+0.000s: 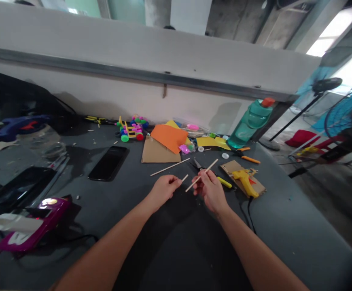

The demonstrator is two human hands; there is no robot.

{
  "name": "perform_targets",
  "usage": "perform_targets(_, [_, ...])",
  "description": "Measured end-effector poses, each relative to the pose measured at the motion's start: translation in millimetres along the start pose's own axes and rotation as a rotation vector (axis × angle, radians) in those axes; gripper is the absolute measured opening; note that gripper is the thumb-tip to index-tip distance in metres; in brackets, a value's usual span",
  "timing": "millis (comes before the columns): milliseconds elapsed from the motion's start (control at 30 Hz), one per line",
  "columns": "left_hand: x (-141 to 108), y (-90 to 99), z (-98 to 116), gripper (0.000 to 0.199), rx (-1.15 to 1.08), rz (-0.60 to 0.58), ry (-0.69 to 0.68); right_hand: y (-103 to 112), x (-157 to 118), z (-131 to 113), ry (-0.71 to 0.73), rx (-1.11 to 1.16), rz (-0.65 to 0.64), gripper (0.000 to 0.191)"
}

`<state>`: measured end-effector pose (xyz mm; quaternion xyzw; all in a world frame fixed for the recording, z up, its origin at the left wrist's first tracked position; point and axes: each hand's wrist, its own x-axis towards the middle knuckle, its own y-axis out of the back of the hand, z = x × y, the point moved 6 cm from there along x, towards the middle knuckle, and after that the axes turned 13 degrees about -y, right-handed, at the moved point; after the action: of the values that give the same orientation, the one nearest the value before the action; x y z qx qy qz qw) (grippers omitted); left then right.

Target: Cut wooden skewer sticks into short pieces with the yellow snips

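1. The person's left hand (163, 189) is pinching a short wooden stick (185, 178) above the middle of the tabletop (300, 226).
2. Just beside it, the right hand (210, 189) is gripping a longer stick (211, 165), which is slanting toward the tabletop's far right corner.
3. I'm seeing a third stick (170, 167) lying beyond the left hand.
4. A yellow glue gun (245, 184) is resting on cardboard (228, 167) toward the tabletop's right edge.

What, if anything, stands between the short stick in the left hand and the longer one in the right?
Nothing visible: only a gap separates the short stick in the left hand from the longer stick in the right hand.
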<state>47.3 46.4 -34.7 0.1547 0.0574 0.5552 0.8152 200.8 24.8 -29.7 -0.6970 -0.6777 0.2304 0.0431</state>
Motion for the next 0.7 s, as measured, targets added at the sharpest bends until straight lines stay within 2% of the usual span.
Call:
perform_targets(67, [-4, -9.9, 1, 0.027, -0.235, -0.046, 0.068, -2, -1, -1, -0.019, 0.018, -0.031, 0.021])
perform_targets(200, [-9, -18.7, 5, 0.027, -0.403, -0.089, 0.126, -5, -1, 1, -0.074, -0.017, -0.052, 0.025])
perform_targets(333, [-12, -23.2, 6, 0.027, -0.482, -0.132, 0.153, -6, 0, 6, -0.138, -0.088, -0.06, 0.021])
perform_targets(467, [-13, -24.1, 7, 0.029, -0.562, -0.149, 0.175, -2, -1, 7, -0.153, -0.061, -0.029, 0.021])
perform_targets(567, [-12, -22.0, 6, 0.032, -0.548, -0.121, 0.175, 2, 0, 7, -0.166, -0.041, 0.002, 0.022])
perform_targets(700, [-12, -26.0, 6, 0.031, -0.495, -0.177, 0.143, 0, 0, 10, -0.172, -0.054, 0.004, 0.022])
